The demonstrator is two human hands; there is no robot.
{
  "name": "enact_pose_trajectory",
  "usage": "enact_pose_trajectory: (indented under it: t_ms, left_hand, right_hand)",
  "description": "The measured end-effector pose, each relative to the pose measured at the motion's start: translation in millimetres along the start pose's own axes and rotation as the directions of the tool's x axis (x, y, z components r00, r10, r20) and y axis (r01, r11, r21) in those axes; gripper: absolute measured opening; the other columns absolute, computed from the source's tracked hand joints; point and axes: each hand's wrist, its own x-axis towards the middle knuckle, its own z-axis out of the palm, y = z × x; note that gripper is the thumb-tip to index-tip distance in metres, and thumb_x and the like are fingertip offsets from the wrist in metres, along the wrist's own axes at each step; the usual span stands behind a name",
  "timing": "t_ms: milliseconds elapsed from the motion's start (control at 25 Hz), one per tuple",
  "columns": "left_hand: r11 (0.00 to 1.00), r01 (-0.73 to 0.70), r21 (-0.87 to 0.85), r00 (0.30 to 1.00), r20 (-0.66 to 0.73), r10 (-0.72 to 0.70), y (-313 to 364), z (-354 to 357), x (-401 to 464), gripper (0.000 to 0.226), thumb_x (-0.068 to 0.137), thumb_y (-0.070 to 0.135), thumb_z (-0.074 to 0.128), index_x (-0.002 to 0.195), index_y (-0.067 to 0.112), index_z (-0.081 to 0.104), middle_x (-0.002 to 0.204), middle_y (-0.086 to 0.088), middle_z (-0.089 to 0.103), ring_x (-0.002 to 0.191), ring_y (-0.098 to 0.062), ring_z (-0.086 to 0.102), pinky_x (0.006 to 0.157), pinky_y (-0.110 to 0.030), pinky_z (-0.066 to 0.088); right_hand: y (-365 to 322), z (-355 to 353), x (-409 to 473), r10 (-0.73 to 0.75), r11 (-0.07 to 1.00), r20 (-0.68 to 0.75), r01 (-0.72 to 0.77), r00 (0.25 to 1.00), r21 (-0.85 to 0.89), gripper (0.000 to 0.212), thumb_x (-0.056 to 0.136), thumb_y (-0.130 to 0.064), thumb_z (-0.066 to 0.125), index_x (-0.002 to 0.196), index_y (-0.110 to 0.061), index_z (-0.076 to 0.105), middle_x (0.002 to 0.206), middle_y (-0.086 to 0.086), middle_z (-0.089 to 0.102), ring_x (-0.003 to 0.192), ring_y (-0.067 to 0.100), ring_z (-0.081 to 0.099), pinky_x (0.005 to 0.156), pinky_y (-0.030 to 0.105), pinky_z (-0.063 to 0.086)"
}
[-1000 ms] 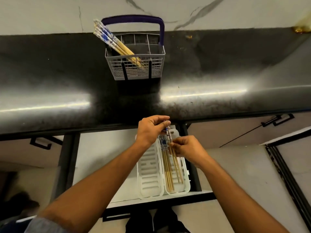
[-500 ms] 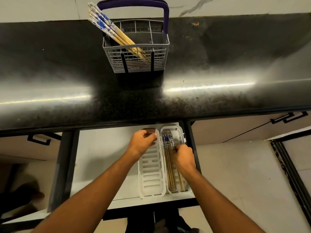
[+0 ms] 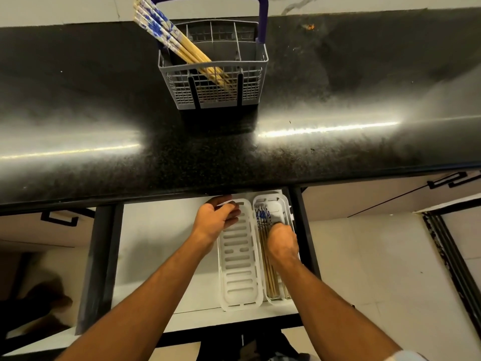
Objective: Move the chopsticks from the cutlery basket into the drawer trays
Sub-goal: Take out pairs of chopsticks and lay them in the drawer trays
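- Down in the open drawer [image 3: 156, 256], my right hand [image 3: 282, 242] sits low in the right tray [image 3: 283, 204], fingers curled over the chopsticks in the tray [image 3: 263, 230]; can't tell if it grips them or has let go.
- My left hand [image 3: 216, 222] is at the far end of the left tray [image 3: 239, 269], fingers bent on its far rim, looks like steadying it. No chopstick in that hand.
- Right tray holds a bundle lying lengthwise, blue-patterned ends far, plain wood ends near.
- Left tray shows only bare slots.
- Up on the dark counter [image 3: 364, 87], the cutlery basket [image 3: 213, 82] stands upright, well apart from the drawer.
- One bunch of chopsticks in the basket [image 3: 177, 43] leans to the far left, patterned ends sticking out over the rim. Other compartments look bare.
- Progress, my guess: roughly half done. One batch is in, the basket batch still has to go over, probably into the left tray.
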Motion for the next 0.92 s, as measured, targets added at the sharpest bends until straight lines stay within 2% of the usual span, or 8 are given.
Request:
enact_pose_trajectory:
  t_ms: [80,280,480,920]
  left_hand:
    - [1.000,0.013,-0.014,1.000,-0.001,-0.013,-1,-2,3,0.014,0.097,0.008,0.055,0.103,0.014,0.066,0.107,-0.016,0.072,0.101,-0.028,0.071,0.081,-0.032,0.060]
    - [1.000,0.010,0.016,1.000,0.015,-0.010,-2,-2,4,0.022,0.097,0.006,0.054,0.117,0.005,0.063,0.107,-0.015,0.073,0.100,-0.025,0.072,0.080,-0.029,0.061]
    - [1.000,0.018,0.012,1.000,0.016,-0.018,-5,-4,3,0.021,0.097,0.007,0.054,0.115,0.004,0.064,0.108,-0.015,0.073,0.099,-0.025,0.072,0.083,-0.034,0.060]
    - [0.999,0.025,0.032,1.000,0.007,-0.026,-1,-6,-9,0.018,0.097,0.011,0.055,0.112,0.009,0.064,0.110,-0.013,0.073,0.097,-0.022,0.073,0.077,-0.028,0.061]
  right_hand:
    - [-2,-1,0,-0.007,1.000,0.010,0.007,1.000,-0.011,0.017,0.096,-0.004,0.052,0.109,-0.002,0.064,0.106,0.013,0.069,0.094,0.023,0.069,0.085,0.030,0.059]
    - [-1,-1,2,0.021,1.000,-0.007,-0.021,1.000,0.012,0.017,0.096,-0.007,0.054,0.111,-0.003,0.063,0.108,0.013,0.068,0.096,0.024,0.068,0.086,0.032,0.058]
    - [2,0,2,0.036,0.999,-0.026,-0.035,0.999,0.023,0.019,0.098,-0.008,0.052,0.111,-0.003,0.064,0.108,0.012,0.069,0.097,0.024,0.068,0.085,0.033,0.058]
    - [4,-3,-6,-0.028,0.998,-0.001,0.028,1.000,-0.058,0.019,0.097,-0.007,0.053,0.113,-0.005,0.063,0.107,0.011,0.069,0.096,0.023,0.068,0.085,0.033,0.059]
